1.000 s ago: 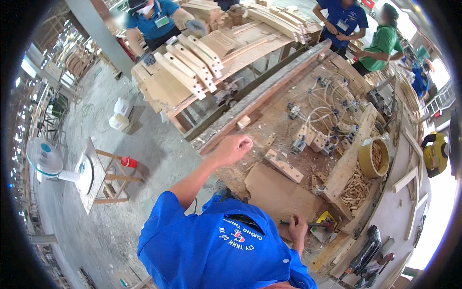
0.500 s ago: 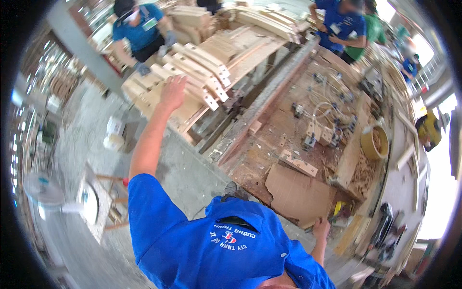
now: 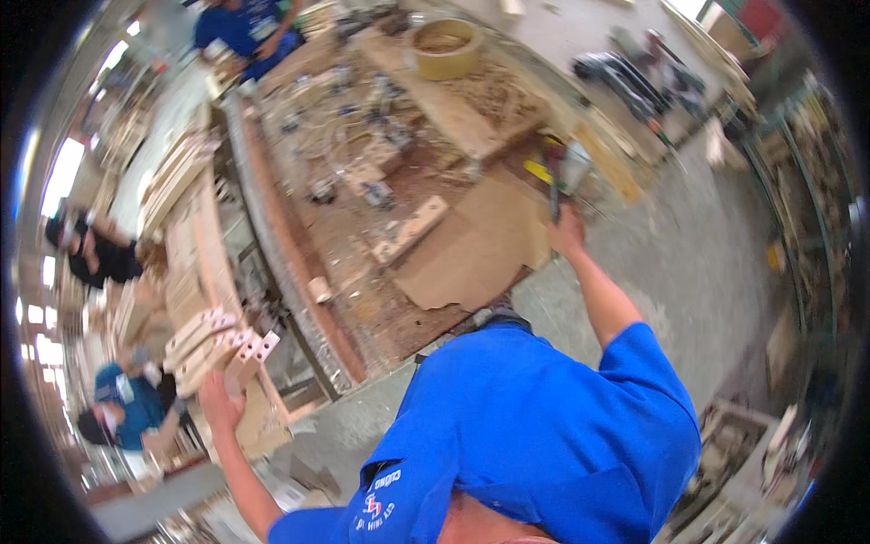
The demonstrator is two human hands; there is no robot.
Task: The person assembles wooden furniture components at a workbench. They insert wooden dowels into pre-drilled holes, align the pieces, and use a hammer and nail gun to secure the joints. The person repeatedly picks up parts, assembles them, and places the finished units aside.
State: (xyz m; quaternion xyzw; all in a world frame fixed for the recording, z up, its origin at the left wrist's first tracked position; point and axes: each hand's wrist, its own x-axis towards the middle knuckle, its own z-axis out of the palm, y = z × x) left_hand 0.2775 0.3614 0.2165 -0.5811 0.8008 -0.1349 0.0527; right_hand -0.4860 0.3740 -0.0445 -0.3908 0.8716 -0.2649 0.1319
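Note:
My left hand (image 3: pixel 222 403) reaches to the stack of pale wooden pieces at the left. Its fingers are closed on the near end of a wooden piece (image 3: pixel 246 364), though blur softens the grip. Beside it lie several similar wooden pieces (image 3: pixel 195 349) with dark holes in their ends. My right hand (image 3: pixel 568 231) is closed around the lower end of a slim, dark grey tool (image 3: pixel 555 186) at the workbench's near right corner; its kind is unclear. A yellow object (image 3: pixel 536 171) lies right beside that tool. Below them, a brown cardboard sheet (image 3: pixel 480 245) covers part of the bench.
The brown workbench (image 3: pixel 317 245) carries clamps and hoses (image 3: pixel 362 145), a drilled wooden block (image 3: pixel 410 230), and a tape roll (image 3: pixel 446 50) near wood shavings. Black power tools (image 3: pixel 625 86) lie beyond. Co-workers (image 3: pixel 131 399) stand at the left and far side. A rack (image 3: pixel 816 199) stands right.
The view has swung to the right. My right hand has moved from the cardboard's edge to the grey tool. My left hand, earlier flat on the wooden pieces, now closes on one.

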